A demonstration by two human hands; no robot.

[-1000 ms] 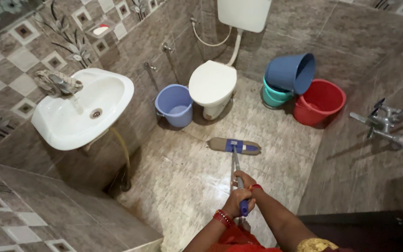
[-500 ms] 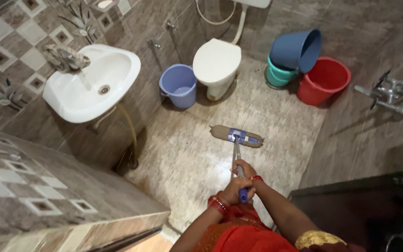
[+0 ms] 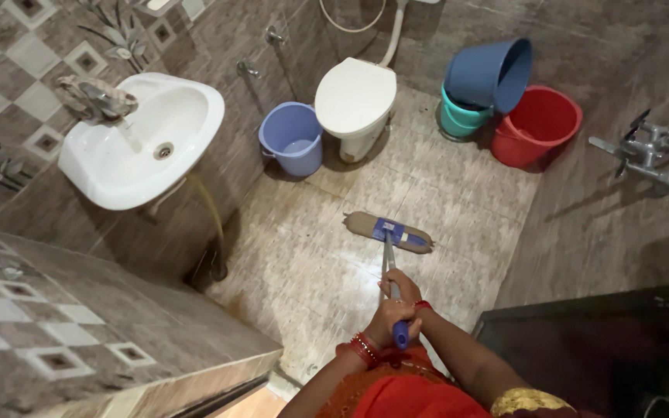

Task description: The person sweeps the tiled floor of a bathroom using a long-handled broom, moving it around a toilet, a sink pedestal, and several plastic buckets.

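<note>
Hands first, seen from the head camera: the left hand point(image 3: 387, 319) and the right hand point(image 3: 402, 292) are both closed around the mop handle point(image 3: 389, 263), stacked near its blue top end, close to the person's body. The handle slopes forward and down to the mop head point(image 3: 388, 231), a flat tan pad with a blue clamp, which lies flat on the tiled floor point(image 3: 303, 255) about midway between the person and the toilet point(image 3: 354, 101). A lilac bucket point(image 3: 292, 139) stands just left of the toilet; a red bucket point(image 3: 536, 128), a teal bucket point(image 3: 458, 116) and a tilted blue bucket point(image 3: 489, 73) cluster at the far right corner. A white sink point(image 3: 145, 143) juts from the left wall, and a tap point(image 3: 644, 151) from the right one. The floor around the pad looks shiny, probably wet. To mop well from this position, I judge the pad should be kept fully flat with even downward pressure, the strokes overlapping, and the grip firm but loose enough to swivel the head. Care is likely needed near the buckets and the toilet base, where the wide pad could knock or snag.
</note>
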